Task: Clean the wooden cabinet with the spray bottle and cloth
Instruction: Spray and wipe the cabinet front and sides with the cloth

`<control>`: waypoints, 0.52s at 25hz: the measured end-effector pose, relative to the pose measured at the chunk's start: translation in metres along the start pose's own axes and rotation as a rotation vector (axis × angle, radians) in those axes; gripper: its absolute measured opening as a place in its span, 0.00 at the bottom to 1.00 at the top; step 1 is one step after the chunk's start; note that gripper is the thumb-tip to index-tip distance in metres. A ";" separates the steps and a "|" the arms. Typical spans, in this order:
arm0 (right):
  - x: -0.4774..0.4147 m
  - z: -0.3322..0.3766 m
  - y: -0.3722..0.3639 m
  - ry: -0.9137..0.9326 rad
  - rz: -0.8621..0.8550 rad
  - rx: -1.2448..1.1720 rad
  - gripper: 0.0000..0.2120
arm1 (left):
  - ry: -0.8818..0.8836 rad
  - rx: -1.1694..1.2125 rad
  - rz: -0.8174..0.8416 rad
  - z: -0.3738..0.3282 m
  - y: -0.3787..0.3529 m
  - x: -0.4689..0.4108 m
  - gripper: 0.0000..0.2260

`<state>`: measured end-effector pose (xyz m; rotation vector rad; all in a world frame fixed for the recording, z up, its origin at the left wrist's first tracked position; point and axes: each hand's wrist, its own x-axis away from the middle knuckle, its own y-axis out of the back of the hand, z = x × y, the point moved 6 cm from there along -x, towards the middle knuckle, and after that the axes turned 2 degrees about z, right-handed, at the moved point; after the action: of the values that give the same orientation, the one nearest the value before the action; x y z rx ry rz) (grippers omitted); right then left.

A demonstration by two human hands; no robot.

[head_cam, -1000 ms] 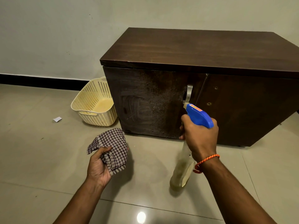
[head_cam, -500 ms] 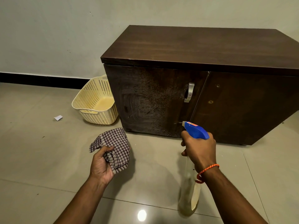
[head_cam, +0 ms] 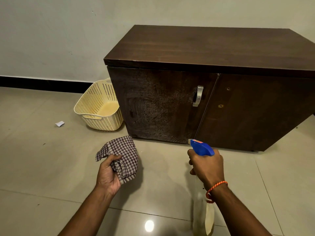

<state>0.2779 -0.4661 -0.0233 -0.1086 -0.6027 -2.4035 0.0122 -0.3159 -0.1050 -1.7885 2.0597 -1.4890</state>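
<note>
A dark wooden cabinet [head_cam: 213, 53] stands against the wall, its two doors closed. The left door [head_cam: 158, 106] looks speckled and smeared, with a silver handle [head_cam: 198, 95] near its right edge. My right hand [head_cam: 207, 165] grips a spray bottle with a blue head [head_cam: 202, 148]; its clear body [head_cam: 202, 217] hangs low over the floor, nozzle pointing at the cabinet's bottom edge. My left hand [head_cam: 108, 172] holds a bunched brown-and-white checked cloth [head_cam: 123, 155] in front of the left door, not touching it.
A cream perforated plastic basket [head_cam: 100, 108] sits tilted on the floor against the cabinet's left side. A small scrap of white paper [head_cam: 59, 123] lies on the beige tiled floor [head_cam: 42, 159] further left. A black skirting runs along the wall.
My right hand has lowered the spray bottle from the level of the door handle down to the cabinet's bottom edge. My left hand and the cloth have barely moved.
</note>
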 end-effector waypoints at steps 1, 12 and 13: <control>0.000 -0.001 0.000 -0.003 -0.004 -0.016 0.07 | 0.003 -0.003 -0.003 0.001 0.000 0.000 0.26; 0.018 0.122 -0.009 0.437 0.106 -0.351 0.11 | -0.007 0.018 -0.022 0.000 -0.001 0.004 0.25; 0.017 0.134 -0.011 0.456 0.114 -0.351 0.11 | -0.013 0.021 -0.024 -0.002 0.000 0.004 0.25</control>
<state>0.2483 -0.4086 0.0956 0.2453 0.0348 -2.2905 0.0098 -0.3179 -0.1020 -1.8169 2.0168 -1.4950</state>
